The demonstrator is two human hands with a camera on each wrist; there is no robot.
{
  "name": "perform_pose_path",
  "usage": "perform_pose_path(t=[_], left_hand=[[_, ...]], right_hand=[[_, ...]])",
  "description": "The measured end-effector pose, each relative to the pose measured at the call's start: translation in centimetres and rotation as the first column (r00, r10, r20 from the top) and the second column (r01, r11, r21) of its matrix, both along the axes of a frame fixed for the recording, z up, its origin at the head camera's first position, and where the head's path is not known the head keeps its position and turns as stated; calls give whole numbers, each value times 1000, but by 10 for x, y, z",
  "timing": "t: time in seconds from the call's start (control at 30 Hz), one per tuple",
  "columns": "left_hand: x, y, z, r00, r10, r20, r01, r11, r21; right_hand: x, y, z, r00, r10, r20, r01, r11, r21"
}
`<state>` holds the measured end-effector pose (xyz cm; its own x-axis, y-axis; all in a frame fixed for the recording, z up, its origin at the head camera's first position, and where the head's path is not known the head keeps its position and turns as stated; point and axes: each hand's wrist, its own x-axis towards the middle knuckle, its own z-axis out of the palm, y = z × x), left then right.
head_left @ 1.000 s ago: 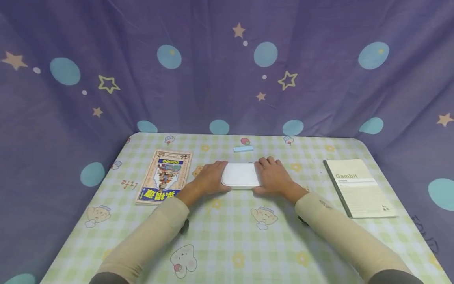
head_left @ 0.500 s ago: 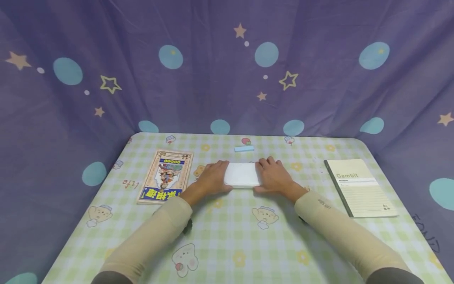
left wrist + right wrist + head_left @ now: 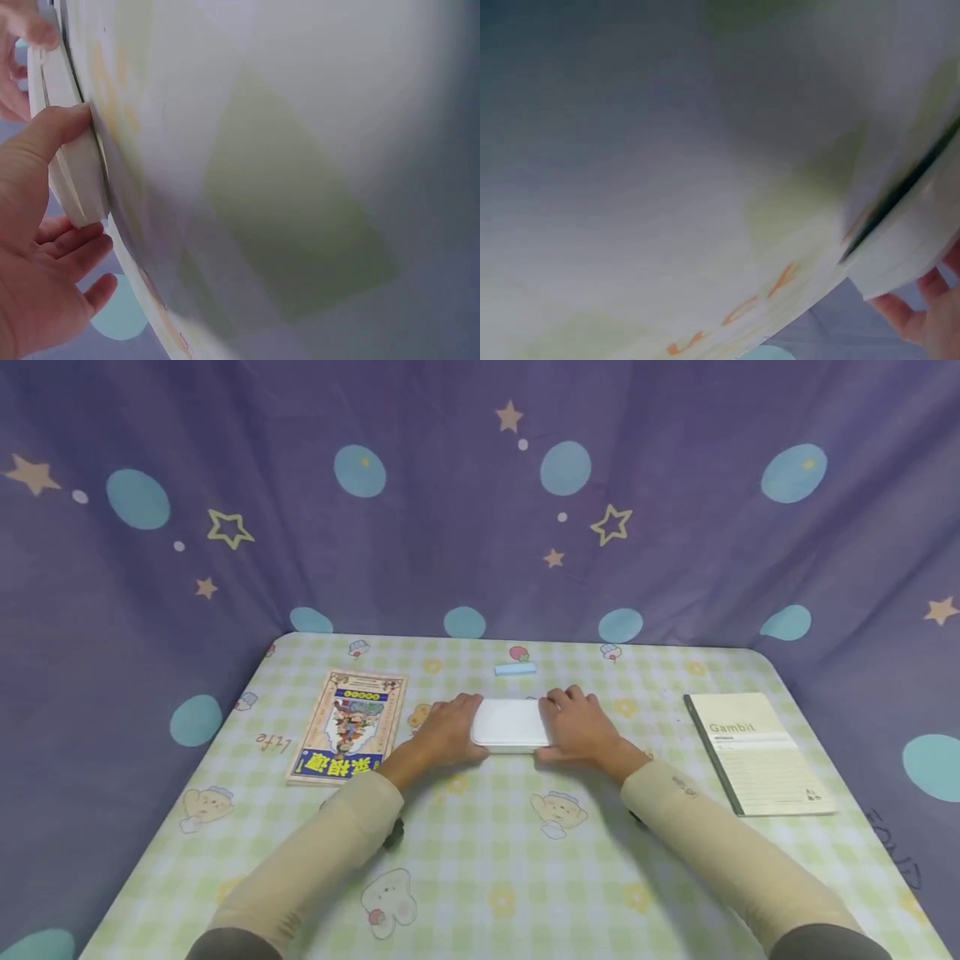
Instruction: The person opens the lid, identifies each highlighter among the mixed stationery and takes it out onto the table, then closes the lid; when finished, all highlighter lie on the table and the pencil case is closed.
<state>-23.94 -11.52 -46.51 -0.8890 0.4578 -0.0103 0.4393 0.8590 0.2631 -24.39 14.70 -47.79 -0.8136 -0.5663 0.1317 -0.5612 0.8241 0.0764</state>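
A white rounded case (image 3: 512, 723) lies flat at the middle of the table between both hands. My left hand (image 3: 450, 731) grips its left end, the thumb on the near side and the fingers round the far side. At the right end, my right hand (image 3: 581, 727) holds it in the same way. The left wrist view shows the left thumb (image 3: 64, 127) against the side of the case (image 3: 79, 180). In the right wrist view, only some fingers (image 3: 934, 289) of the right hand show beside the case (image 3: 907, 247), with a dark line along its underside.
A light blue bar (image 3: 515, 669) lies behind the case. To the left is a comic-style book (image 3: 348, 727), and to the right a cream "Gambit" notebook (image 3: 757, 752). The table (image 3: 480, 852) has a green checked cover, with a purple curtain (image 3: 450, 527) behind.
Both hands keep their grip on the white case, which stays in nearly the same place. The head view has tilted very slightly.
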Motion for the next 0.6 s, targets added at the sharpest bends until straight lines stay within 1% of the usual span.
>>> perform_pose_path(t=[0.1, 0.2, 0.27, 0.37, 0.5, 0.6], left_hand=[[0, -2, 5, 1000, 8, 26, -8, 1000, -1], [0, 0, 6, 999, 29, 43, -29, 1000, -3], [-1, 0, 5, 997, 43, 62, -42, 999, -16], [-1, -1, 3, 996, 36, 83, -33, 999, -29], [-2, -3, -1, 997, 11, 75, -11, 1000, 3], [-3, -4, -3, 998, 6, 60, -7, 1000, 23]], right_hand=[[-3, -1, 1, 1000, 6, -23, -6, 1000, -18], [-2, 1, 1, 999, 26, -39, -27, 999, -25], [-1, 1, 0, 999, 35, -29, -36, 999, -30], [2, 2, 0, 1000, 25, 8, -25, 999, -26], [4, 6, 2, 1000, 11, 27, -11, 1000, -23], [3, 10, 4, 999, 34, 26, -33, 999, -29]])
